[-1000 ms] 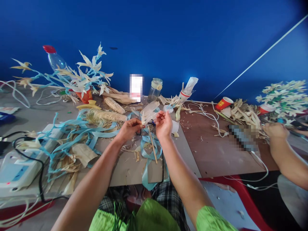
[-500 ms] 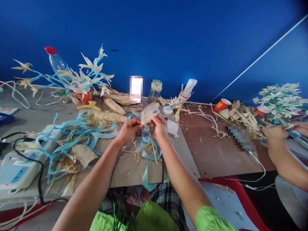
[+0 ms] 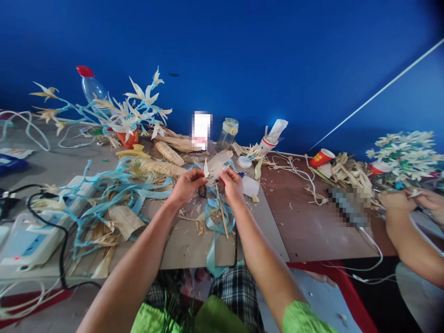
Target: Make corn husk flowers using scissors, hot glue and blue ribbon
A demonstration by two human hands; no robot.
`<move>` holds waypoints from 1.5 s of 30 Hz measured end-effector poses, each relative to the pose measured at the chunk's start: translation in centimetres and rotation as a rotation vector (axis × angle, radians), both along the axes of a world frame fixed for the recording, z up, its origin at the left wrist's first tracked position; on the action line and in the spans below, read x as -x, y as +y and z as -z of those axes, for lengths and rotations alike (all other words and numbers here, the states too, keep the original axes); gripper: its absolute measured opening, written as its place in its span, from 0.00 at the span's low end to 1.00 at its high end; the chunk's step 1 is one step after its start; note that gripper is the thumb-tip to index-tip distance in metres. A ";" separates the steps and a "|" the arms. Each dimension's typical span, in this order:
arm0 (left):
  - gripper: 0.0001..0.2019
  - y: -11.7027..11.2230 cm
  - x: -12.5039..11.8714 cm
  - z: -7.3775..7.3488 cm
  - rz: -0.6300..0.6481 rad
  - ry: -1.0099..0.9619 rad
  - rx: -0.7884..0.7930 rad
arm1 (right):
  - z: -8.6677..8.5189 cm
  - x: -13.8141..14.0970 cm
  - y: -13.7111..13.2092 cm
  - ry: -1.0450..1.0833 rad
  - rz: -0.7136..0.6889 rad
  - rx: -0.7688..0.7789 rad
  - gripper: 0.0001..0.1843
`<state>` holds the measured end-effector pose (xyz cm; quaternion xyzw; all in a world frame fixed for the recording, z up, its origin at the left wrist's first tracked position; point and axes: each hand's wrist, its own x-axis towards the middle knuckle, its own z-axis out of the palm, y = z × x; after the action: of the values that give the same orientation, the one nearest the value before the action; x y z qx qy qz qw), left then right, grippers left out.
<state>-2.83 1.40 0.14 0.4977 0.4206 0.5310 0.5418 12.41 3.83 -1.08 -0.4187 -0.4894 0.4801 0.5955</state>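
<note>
My left hand point(image 3: 189, 185) pinches a small pointed piece of pale corn husk point(image 3: 206, 168) between thumb and finger. Close beside it, my right hand point(image 3: 232, 185) grips the lower end of a broad translucent corn husk point(image 3: 221, 161), which leans up and away. Both hands are raised over the table. Below them a thin wooden stick point(image 3: 222, 212) slants downward, and light-blue ribbon point(image 3: 211, 254) hangs over the table's front edge. A dark looped object, perhaps scissors point(image 3: 202, 191), is partly hidden by my left fingers.
On the left, husk flowers point(image 3: 138, 95) stand in a red cup point(image 3: 129, 138) near corn cobs point(image 3: 169, 153), ribbon-wrapped stems and a power strip point(image 3: 38, 240). A glass jar point(image 3: 228, 133) stands behind my hands. Rightward are a phone point(image 3: 347, 206), cables and another person's hands point(image 3: 398, 201).
The small pointed husk piece now stands upright at my left fingertips, distinct from the broad husk, which has tilted to the right. The whole view has shifted slightly.
</note>
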 end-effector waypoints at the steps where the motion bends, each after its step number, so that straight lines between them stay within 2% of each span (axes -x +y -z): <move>1: 0.12 0.0 0.0 0.0 0.007 0.001 0.000 | 0.0 0.0 -0.1 -0.034 -0.001 -0.014 0.17; 6: 0.09 0.3 -0.1 0.6 0.002 0.084 -0.014 | -0.5 0.0 -0.4 -0.129 0.015 -0.077 0.16; 12: 0.10 0.5 -0.4 1.0 -0.004 0.111 -0.014 | -0.9 0.3 -0.9 -0.206 -0.047 -0.090 0.14; 20: 0.11 0.2 -0.3 0.8 0.010 0.107 -0.016 | -0.8 0.5 -1.2 -0.202 -0.047 -0.107 0.14; 26: 0.11 -0.1 -0.6 0.1 -0.005 0.113 0.013 | -0.9 0.5 -1.1 -0.222 -0.071 -0.116 0.13; 31: 0.13 -0.2 -0.7 -0.1 -0.008 0.084 0.039 | -0.8 0.5 -1.0 -0.163 -0.080 -0.074 0.14; 37: 0.11 0.2 0.1 0.7 -0.126 -0.030 0.017 | -0.8 0.4 -0.7 0.000 -0.173 0.058 0.16; 42: 0.12 0.0 0.5 0.5 -0.033 -0.028 0.037 | -0.6 0.6 -0.7 -0.018 -0.273 0.076 0.14; 45: 0.13 -0.3 0.4 -0.1 0.000 0.048 0.055 | -0.6 0.7 -0.7 -0.061 -0.270 0.066 0.13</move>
<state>-3.18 1.13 0.24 0.4951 0.4477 0.5073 0.5450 11.70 3.09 -0.51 -0.3827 -0.5429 0.5590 0.4963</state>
